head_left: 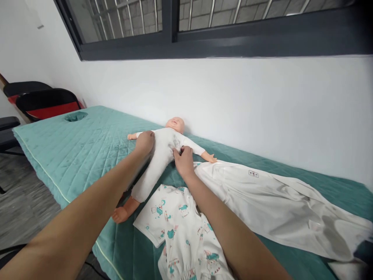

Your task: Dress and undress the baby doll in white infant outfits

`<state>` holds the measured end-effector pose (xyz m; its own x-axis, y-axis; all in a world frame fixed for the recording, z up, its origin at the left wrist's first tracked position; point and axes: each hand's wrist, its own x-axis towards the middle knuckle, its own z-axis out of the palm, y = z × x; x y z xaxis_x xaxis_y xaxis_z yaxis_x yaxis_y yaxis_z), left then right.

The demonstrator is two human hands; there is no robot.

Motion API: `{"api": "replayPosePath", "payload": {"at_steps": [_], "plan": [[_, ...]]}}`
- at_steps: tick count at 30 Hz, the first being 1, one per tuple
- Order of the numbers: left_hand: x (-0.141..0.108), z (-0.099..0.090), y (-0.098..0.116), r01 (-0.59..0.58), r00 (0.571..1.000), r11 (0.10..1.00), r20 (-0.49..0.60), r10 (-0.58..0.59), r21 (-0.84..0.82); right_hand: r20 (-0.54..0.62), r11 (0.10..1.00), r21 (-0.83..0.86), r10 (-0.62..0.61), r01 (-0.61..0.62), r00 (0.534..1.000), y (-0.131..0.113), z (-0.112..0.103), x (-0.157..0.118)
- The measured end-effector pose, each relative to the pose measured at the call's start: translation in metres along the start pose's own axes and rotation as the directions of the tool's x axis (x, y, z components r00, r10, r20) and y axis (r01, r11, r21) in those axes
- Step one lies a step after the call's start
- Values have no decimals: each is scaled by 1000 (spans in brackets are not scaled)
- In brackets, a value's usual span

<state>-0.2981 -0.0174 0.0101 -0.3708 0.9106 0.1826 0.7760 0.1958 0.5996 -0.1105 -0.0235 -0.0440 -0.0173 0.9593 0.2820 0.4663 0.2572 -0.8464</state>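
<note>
A baby doll (176, 123) lies on its back, arms spread, in a white long-sleeved suit (161, 151) with a grey print on the chest. One bare foot (125, 210) sticks out toward me; the other leg is hidden. My left hand (145, 142) is closed at the doll's side by the armpit, its fingertips partly hidden against the suit. On the opposite side, my right hand (183, 158) pinches the suit's fabric near the waist. Below my right forearm lies a small white baby garment (177, 229) with teal prints.
A long white cloth or garment (262, 202) stretches to the right. Everything rests on a bed with a teal quilted cover (96, 155) and a round hole (75, 116). Behind are a white wall (262, 109) and a dark window frame (204, 44). Black-and-red chairs (52, 105) stand left.
</note>
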Motion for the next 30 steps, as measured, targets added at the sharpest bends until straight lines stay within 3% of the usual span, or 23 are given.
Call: {"api": "replayPosePath", "payload": {"at_steps": [4,7,10,14,18,22,27,30], "plan": [[-6,4,4,-47,998,998,-31,48,30,-18,963,-56,-265,264,964,-1,-5,-4],[-8,6,4,-100,995,995,-6,100,15,161,908,-108,-386,405,908,-1,-5,-3],[-7,4,2,-111,994,994,25,111,-3,337,900,-136,-350,413,874,-1,-2,-2],[-2,2,-1,-91,995,996,39,91,5,408,905,-133,-323,405,854,1,1,0],[1,5,2,-88,996,993,8,88,73,394,908,-136,-318,396,863,3,3,1],[0,13,20,-187,981,971,-24,193,152,342,914,-140,-316,381,885,3,2,-1],[1,27,50,-372,925,857,72,372,357,303,923,-100,-327,371,895,4,-7,-11],[0,34,62,-458,887,794,142,440,400,272,929,-53,-340,367,900,7,-19,-22]]}}
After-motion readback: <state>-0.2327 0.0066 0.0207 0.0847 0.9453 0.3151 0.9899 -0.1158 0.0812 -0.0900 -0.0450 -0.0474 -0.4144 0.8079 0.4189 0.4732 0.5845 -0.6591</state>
